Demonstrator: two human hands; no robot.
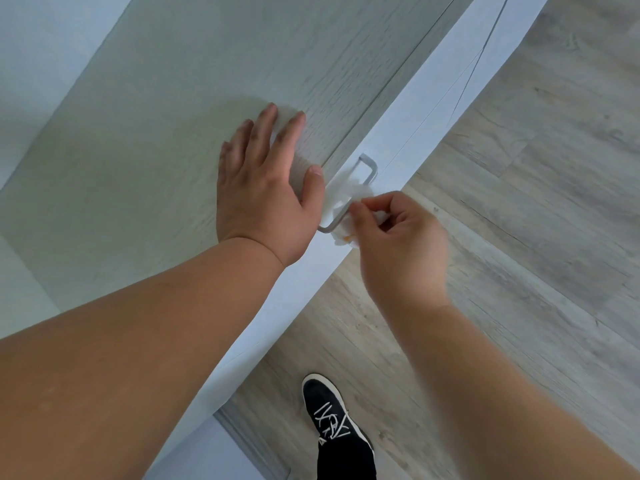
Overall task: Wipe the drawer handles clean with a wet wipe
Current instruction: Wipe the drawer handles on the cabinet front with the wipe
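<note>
Wipe [341,194] bunched white around the metal drawer handle [367,168], pinched there between the thumb and curled fingers of my right hand [398,244]. That handle sits on the white drawer front [408,126], just under the edge of the cabinet top [156,140]. My left hand [263,181] lies flat on this pale wood-grain top, fingers spread and straight, thumb reaching toward the edge right beside the wipe. Something white shows under its fingers, though I cannot tell what. Below the drawers runs grey wood flooring [536,202], with my black shoe [329,414] and its white laces planted on it.
</note>
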